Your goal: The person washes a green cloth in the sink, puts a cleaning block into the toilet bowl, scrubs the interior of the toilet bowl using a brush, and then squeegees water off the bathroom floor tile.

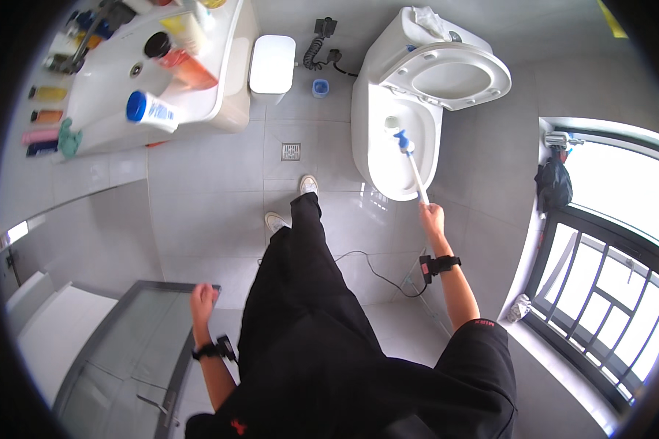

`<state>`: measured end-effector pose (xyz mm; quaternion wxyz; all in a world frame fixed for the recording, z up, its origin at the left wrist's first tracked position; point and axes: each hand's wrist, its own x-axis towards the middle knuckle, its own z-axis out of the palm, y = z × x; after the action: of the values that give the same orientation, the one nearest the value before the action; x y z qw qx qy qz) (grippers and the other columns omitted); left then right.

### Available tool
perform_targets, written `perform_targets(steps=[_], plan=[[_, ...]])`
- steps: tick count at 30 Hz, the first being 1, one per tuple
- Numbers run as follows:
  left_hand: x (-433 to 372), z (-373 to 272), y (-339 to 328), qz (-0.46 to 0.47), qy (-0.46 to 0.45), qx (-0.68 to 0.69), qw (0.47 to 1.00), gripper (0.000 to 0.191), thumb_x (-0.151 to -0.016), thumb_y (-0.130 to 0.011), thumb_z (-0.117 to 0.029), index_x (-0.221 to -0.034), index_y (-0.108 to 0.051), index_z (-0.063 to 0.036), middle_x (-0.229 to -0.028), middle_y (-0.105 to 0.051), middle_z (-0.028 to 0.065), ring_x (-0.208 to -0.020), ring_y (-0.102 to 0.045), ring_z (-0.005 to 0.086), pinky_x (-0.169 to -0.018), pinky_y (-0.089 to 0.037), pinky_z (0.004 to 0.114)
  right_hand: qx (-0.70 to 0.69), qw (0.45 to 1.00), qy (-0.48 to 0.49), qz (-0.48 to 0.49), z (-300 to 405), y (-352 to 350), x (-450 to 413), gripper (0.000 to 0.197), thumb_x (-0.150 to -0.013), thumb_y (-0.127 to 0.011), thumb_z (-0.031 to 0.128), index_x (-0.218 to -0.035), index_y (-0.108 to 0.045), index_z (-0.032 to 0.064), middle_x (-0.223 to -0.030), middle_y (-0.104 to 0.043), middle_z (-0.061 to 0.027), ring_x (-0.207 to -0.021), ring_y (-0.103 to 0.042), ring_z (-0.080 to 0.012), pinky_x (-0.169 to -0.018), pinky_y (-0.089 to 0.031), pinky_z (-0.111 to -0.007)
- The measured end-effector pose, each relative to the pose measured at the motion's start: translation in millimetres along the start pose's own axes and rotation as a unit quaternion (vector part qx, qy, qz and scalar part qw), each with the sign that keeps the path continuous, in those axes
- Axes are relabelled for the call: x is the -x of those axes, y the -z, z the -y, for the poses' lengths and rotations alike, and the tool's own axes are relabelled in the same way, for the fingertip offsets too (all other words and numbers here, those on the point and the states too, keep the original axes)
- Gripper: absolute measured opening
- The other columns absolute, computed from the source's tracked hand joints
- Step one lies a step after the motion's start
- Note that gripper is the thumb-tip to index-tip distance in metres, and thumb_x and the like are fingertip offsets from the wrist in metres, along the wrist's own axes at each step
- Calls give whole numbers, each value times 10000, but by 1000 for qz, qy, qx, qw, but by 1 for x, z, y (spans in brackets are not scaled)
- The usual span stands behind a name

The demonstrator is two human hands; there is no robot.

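My right hand (433, 220) is closed around the end of the white handle of a toilet brush (416, 174). The brush's blue head is inside the white toilet bowl (395, 178), just below the drain opening. Above the bowl, the toilet seat (502, 82) is raised, and a crumpled white cloth or bag (429, 21) lies on top of the toilet. My left hand (202, 302) hangs at my left side near the corner of a grey-framed glass door, with its fingers curled and no object visible in it.
A washbasin (101, 82) with many bottles stands at upper left. Beside it is a white lidded bin (273, 65), then a small blue container (320, 88). The glass door (126, 340) is at lower left. A barred window (598, 274) is at right, and a thin cable (370, 269) trails near my legs.
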<state>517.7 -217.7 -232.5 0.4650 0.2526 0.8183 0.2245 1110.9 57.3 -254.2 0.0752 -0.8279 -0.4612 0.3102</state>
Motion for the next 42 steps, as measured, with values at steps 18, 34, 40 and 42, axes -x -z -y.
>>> perform_targets(steps=[18,34,40,42], plan=[[60,25,-15,64,337,-5,939,297,-874,-439,-258,-1005,-491,4,-793,-634,141,-670,-630,203,-484,-482,278,33,996,70,44,224,-267,-251,360,-725,-553,291,-793,-602,-59,-761,-595,-258,-782,-590,-388,-699,-472,-418],[26,-17,-6,12,373,14,928,291,-877,-430,-251,-998,-504,3,-796,-633,142,-671,-628,193,-497,-476,259,176,976,45,124,289,-292,-285,307,-741,-566,246,-960,-594,31,-945,-614,-140,-911,-588,-295,-762,-488,-356],[20,-22,-9,26,352,26,935,299,-884,-437,-271,-987,-506,1,-788,-633,136,-674,-627,188,-498,-475,252,122,986,76,80,292,-319,-335,364,-740,-578,287,-971,-582,5,-953,-607,-185,-914,-580,-327,-790,-472,-367],[18,-19,-8,26,345,19,938,310,-877,-446,-283,-996,-500,-2,-789,-632,136,-669,-623,187,-499,-475,259,79,992,84,55,293,-325,-348,385,-742,-580,311,-976,-579,5,-910,-616,-177,-892,-589,-305,-765,-475,-355]])
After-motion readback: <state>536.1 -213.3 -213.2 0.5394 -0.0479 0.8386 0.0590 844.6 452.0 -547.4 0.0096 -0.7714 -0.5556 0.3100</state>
